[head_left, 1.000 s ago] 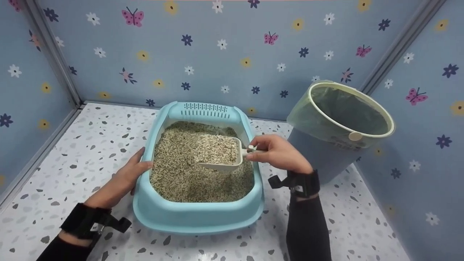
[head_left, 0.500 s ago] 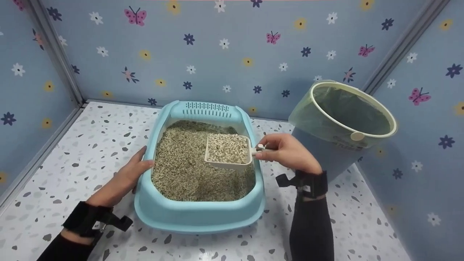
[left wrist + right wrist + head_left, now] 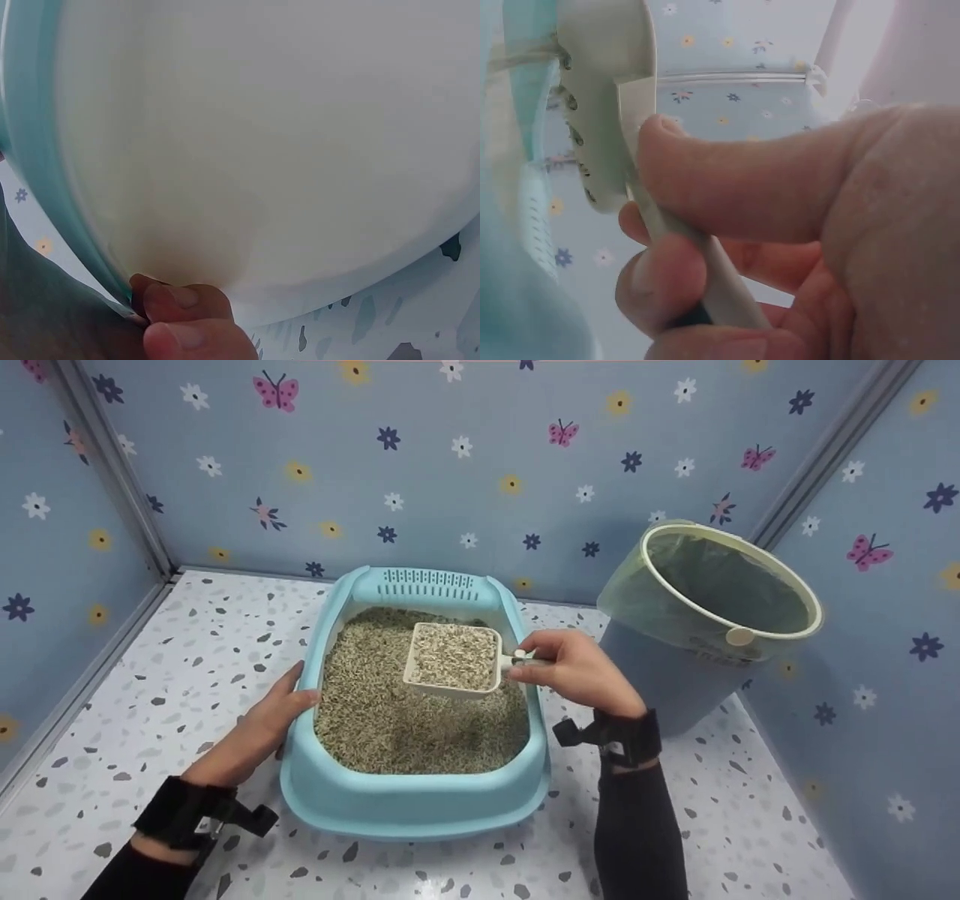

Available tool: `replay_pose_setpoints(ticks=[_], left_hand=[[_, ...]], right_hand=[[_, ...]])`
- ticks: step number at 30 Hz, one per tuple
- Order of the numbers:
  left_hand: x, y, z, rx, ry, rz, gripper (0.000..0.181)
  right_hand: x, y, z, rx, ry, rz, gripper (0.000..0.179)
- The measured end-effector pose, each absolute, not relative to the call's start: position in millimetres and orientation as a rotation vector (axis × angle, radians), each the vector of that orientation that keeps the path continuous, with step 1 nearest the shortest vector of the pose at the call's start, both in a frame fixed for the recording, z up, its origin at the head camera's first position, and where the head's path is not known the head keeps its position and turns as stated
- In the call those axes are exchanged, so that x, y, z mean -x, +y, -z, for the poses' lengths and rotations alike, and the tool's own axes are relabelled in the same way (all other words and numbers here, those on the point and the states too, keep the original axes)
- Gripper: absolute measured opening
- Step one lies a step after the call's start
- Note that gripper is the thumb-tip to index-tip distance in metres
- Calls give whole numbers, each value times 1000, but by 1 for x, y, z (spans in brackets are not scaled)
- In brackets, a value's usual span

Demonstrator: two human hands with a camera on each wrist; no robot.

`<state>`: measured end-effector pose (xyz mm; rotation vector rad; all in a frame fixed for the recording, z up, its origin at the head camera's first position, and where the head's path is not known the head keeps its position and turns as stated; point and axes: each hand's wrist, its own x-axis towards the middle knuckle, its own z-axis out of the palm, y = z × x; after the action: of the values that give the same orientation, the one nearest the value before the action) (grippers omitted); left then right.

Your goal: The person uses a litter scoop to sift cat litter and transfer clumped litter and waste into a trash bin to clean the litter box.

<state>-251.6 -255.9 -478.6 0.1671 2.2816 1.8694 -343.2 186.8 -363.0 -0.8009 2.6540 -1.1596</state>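
A light-blue litter box (image 3: pixel 412 791) filled with pellet litter (image 3: pixel 356 720) stands on the speckled surface. My right hand (image 3: pixel 581 671) holds the handle of a cream litter scoop (image 3: pixel 450 691) level above the litter, and pale pellets (image 3: pixel 454 652) heap inside it. Below the scoop the litter looks blurred, as if grains fall. The right wrist view shows thumb and fingers wrapped about the handle (image 3: pixel 731 292), with slots along the scoop's (image 3: pixel 607 45) edge. On the box's left side my left hand (image 3: pixel 259 727) grips the rim, thumb on top, fingers (image 3: pixel 199 341) curled underneath.
A tall blue-grey bin (image 3: pixel 660 682) with a green liner bag (image 3: pixel 637 577) and a cream ring (image 3: pixel 810 622) stands right of the box. Flower-patterned walls (image 3: pixel 420 412) enclose the back and both sides.
The scoop has shifted right, then back left and slightly toward the far end, staying over the litter. My left hand keeps its place on the rim.
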Motion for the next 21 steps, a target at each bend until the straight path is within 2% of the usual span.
replay_pose_setpoints(ticks=[4, 9, 14, 21], left_hand=[[253, -254, 478, -199, 2259, -1889, 93], [252, -254, 480, -174, 2261, -1887, 93], [253, -254, 481, -200, 2261, -1892, 93], [251, -256, 482, -148, 2287, -1864, 95]], right_hand=[[340, 195, 362, 772, 2705, 1142, 11], [344, 183, 367, 827, 2639, 1123, 18], [340, 193, 361, 752, 2663, 1177, 12], [343, 186, 362, 840, 2602, 1163, 14]])
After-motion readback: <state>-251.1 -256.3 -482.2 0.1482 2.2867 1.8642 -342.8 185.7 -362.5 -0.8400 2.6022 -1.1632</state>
